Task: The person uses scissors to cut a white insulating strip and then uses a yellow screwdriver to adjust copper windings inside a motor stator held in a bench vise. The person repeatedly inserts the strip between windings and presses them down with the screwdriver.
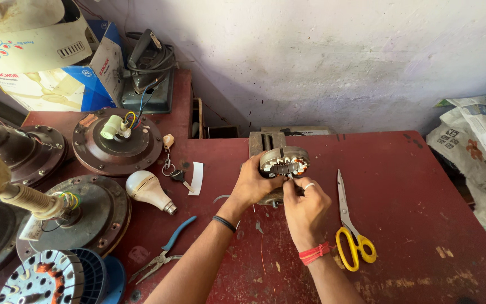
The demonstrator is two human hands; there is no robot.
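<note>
Near the table's (pixel 423 186) back edge, the left hand (pixel 252 184) grips the motor core (pixel 284 162) tilted upward, exposing its slots, while the right hand's (pixel 305 208) fingertips pinch at its copper winding. Scissors (pixel 351 225) lie just beside.

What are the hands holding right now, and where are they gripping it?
The left hand grips a round motor stator by its left outer rim. The right hand pinches at its lower front edge; whether it holds something small there cannot be told.

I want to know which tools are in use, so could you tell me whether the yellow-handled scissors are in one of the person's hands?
No, the yellow-handled scissors lie on the red table beside the right hand, which touches the motor stator.
</note>
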